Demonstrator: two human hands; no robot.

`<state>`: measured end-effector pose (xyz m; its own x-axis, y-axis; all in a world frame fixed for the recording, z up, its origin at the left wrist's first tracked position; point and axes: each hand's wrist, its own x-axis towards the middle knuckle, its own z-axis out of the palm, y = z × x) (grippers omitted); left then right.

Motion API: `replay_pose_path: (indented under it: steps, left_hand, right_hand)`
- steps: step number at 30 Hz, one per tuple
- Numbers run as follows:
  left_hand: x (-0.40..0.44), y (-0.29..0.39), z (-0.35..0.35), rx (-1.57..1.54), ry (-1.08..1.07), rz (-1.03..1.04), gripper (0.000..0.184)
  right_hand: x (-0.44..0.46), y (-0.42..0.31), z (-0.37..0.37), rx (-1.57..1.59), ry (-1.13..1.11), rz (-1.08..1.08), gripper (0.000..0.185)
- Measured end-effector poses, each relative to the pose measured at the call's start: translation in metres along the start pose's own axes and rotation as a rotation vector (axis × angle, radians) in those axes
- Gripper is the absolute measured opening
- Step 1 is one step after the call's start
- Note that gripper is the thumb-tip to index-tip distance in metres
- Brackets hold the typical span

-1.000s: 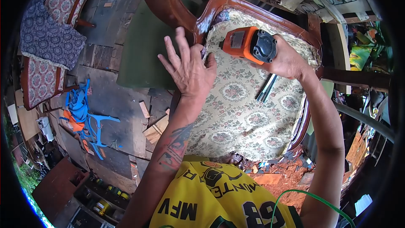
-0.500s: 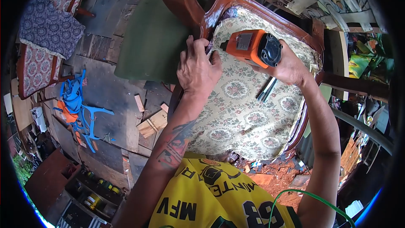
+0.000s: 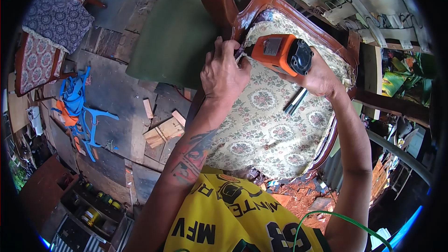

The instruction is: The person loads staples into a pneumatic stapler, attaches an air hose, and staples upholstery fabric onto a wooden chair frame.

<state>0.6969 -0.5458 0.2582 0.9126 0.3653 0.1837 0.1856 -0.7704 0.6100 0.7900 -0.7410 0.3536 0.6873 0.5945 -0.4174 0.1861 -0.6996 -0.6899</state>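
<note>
My right hand (image 3: 319,75) is wrapped round an orange and black power tool (image 3: 278,54), held above floral fabric (image 3: 275,130) on a chair seat. The tool's narrow nose points left, toward the seat's edge. At that edge, beside the reddish-brown wooden frame (image 3: 298,15), my left hand (image 3: 225,71) has its fingers bent and pressed onto the fabric's border. Just under the tool, dark slim rods (image 3: 296,101) stick out over the fabric; whether they belong to the tool cannot be told.
A green sheet (image 3: 170,42) lies left of the chair. Further left are blue straps (image 3: 74,95), wood scraps (image 3: 163,130) and a patterned cloth (image 3: 56,18) over another seat. Metal springs and webbing (image 3: 345,0) stand at the upper right. A green cord (image 3: 345,218) crosses near my right arm.
My left hand has gone from spread fingers above the frame to bent fingers on the fabric's edge. The tool's nose is now closer to those fingers. The view has shifted slightly.
</note>
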Motion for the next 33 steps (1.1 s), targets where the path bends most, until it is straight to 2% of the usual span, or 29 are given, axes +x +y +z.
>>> replay_pose_path:
  steps: [4, 13, 19, 21, 23, 25, 27, 29, 31, 33]
  left_hand:
    - [0.000, 0.002, -0.003, -0.013, 0.017, -0.002, 0.042]
    - [0.000, -0.002, -0.001, -0.010, 0.028, 0.016, 0.042]
    - [-0.003, 0.000, -0.003, -0.001, 0.040, 0.036, 0.045]
    - [-0.009, -0.002, -0.009, 0.011, 0.034, 0.044, 0.047]
    - [-0.015, -0.001, -0.024, 0.009, -0.116, -0.035, 0.051]
    - [-0.018, 0.000, -0.026, 0.076, -0.110, -0.038, 0.054]
    - [-0.017, -0.001, -0.023, 0.019, -0.123, -0.045, 0.054]
    - [-0.018, -0.002, -0.023, 0.007, -0.120, -0.045, 0.055]
    - [-0.018, -0.003, -0.024, 0.003, -0.115, -0.048, 0.055]
    - [-0.018, -0.002, -0.025, 0.005, -0.130, -0.059, 0.056]
  right_hand:
    - [0.000, -0.006, 0.000, -0.064, -0.048, 0.074, 0.048]
    - [0.003, 0.002, 0.002, -0.018, -0.025, 0.027, 0.048]
    - [0.006, 0.011, 0.003, -0.140, -0.010, -0.064, 0.050]
    - [-0.003, -0.004, 0.006, -0.033, 0.063, -0.053, 0.032]
    - [-0.012, -0.004, 0.009, -0.006, 0.052, -0.018, 0.029]
    - [-0.020, 0.000, 0.014, 0.076, 0.034, -0.081, 0.027]
    - [-0.023, -0.003, 0.019, 0.085, 0.035, -0.086, 0.027]
    - [-0.022, -0.004, 0.023, 0.015, -0.042, 0.089, 0.049]
    - [-0.020, -0.002, 0.026, -0.018, -0.054, 0.085, 0.046]
    - [-0.021, 0.007, 0.029, 0.030, 0.039, -0.057, 0.033]
